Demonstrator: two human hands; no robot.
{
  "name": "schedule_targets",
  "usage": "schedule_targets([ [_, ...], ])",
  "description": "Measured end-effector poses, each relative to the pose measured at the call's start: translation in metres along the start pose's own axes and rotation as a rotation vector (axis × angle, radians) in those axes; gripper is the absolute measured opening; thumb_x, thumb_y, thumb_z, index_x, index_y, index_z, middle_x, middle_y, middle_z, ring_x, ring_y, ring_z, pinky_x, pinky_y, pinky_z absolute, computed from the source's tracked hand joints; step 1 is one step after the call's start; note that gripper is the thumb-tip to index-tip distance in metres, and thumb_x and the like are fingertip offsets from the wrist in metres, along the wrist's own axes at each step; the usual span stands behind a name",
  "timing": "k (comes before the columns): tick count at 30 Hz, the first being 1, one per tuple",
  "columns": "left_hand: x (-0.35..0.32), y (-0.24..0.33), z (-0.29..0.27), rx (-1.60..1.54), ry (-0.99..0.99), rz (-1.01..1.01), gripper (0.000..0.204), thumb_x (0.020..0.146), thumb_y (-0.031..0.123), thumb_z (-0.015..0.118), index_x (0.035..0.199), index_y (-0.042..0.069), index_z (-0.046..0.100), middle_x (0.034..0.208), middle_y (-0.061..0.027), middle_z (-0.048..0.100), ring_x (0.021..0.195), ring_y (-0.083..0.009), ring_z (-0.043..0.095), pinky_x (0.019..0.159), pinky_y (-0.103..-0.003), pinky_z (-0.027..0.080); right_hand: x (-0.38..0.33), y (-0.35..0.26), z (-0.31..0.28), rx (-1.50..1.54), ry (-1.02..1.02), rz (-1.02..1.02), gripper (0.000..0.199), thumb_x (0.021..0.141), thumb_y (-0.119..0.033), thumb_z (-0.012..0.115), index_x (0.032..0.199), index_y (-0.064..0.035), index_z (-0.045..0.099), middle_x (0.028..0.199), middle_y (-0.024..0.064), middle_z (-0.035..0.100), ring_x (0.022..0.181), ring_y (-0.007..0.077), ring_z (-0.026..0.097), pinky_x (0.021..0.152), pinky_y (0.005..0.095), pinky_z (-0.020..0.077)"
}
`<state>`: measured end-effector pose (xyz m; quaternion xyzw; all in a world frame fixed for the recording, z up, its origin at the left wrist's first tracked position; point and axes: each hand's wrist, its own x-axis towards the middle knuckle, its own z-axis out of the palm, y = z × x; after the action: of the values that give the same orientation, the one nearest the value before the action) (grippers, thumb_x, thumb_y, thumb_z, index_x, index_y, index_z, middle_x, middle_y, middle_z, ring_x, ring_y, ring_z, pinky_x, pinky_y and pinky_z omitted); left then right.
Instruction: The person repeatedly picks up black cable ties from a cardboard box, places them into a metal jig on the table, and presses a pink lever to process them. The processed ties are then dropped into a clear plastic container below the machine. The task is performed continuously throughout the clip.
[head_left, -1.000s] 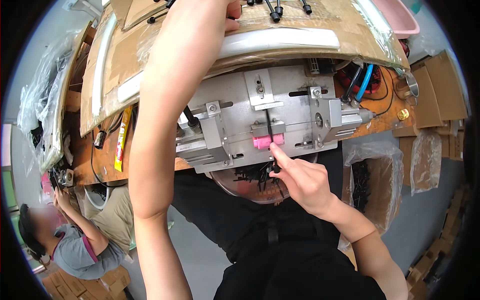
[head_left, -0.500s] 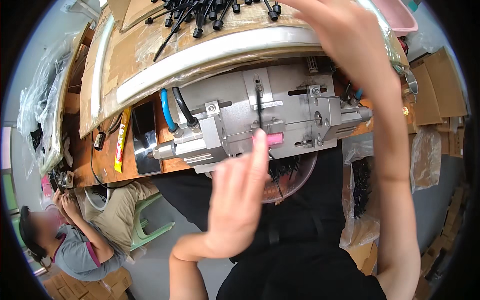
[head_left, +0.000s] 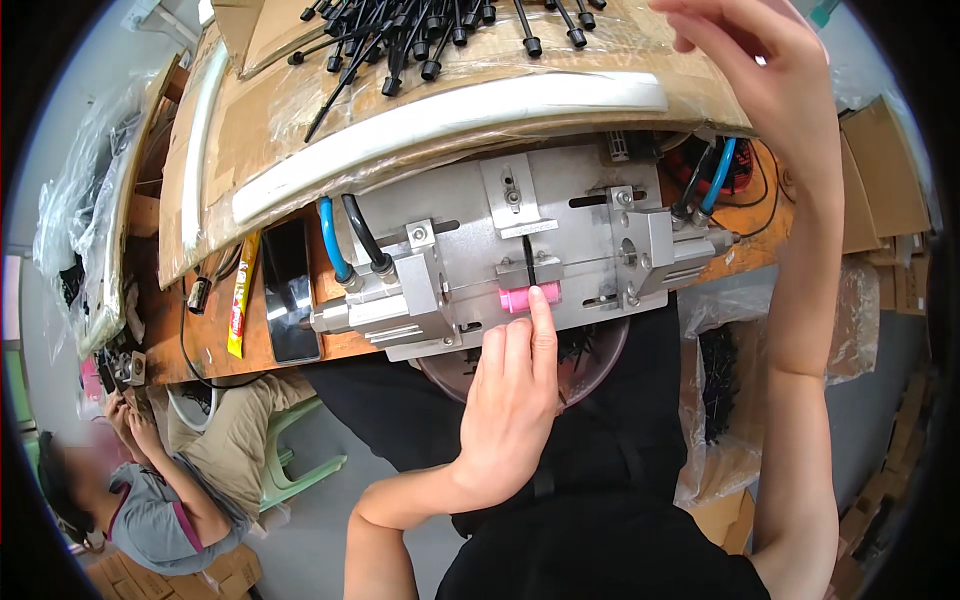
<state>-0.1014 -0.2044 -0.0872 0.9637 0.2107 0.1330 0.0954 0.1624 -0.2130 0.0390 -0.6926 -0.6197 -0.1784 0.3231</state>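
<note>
Pink button point(head_left: 528, 297) | left hand point(head_left: 510, 405) fingers extended, index tip touching it | right hand point(head_left: 765, 70) raised, fingers loosely spread, empty

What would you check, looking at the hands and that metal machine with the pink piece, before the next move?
1. Left hand index fingertip touches the pink piece: ok.
2. Thin black part stands upright in the slot just above the pink piece: ok; whether it is fully seated, cannot tell.
3. Right hand is raised at the far edge of the cardboard-covered shelf, away from the metal fixture: ok.
4. Black parts lie ready on the shelf: ok.
5. Blue hose and black hose run into the fixture's left cylinder: ok.
6. Right hand holding a part: cannot tell.
</note>
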Motion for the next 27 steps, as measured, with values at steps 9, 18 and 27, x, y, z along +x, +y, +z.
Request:
schedule_targets([
  [9,0.185,-0.063,-0.07,-0.238,0.206,0.189,0.014,0.091,0.011,0.059,0.093,-0.002,0.064,0.094,-0.0182,0.059,0.092,-0.0355,0.059,0.084,-0.042,0.046,0.042,0.002,0.031,-0.227,-0.524,-0.06,0.015,0.086,-0.013,0.065,0.096,-0.0032,0.069,0.092,0.0142,0.069,0.086,0.0315,0.066,0.079,0.0382,0.0512],
  [18,0.084,-0.053,-0.063,-0.174,0.424,0.141,0.044,0.072,-0.003,0.074,0.115,0.005,0.068,0.09,-0.0106,0.064,0.08,-0.0221,0.061,0.073,-0.034,0.049,0.028,0.018,0.022,0.488,-0.106,0.114,0.014,0.089,-0.005,0.067,0.101,0.0,0.07,0.09,0.0088,0.07,0.076,0.0138,0.064,0.067,0.0237,0.0529],
  [27,-0.01,0.004,0.013,-0.094,0.085,-0.081,0.073,0.074,0.0,0.072,0.141,-0.006,0.043,0.096,-0.0103,0.051,0.087,-0.0266,0.051,0.078,-0.038,0.044,-0.031,0.007,-0.007,1.013,0.25,0.211,0.028,0.094,-0.014,0.065,0.117,0.0005,0.061,0.095,0.0101,0.069,0.076,0.0114,0.062,0.063,0.0233,0.0489],
])
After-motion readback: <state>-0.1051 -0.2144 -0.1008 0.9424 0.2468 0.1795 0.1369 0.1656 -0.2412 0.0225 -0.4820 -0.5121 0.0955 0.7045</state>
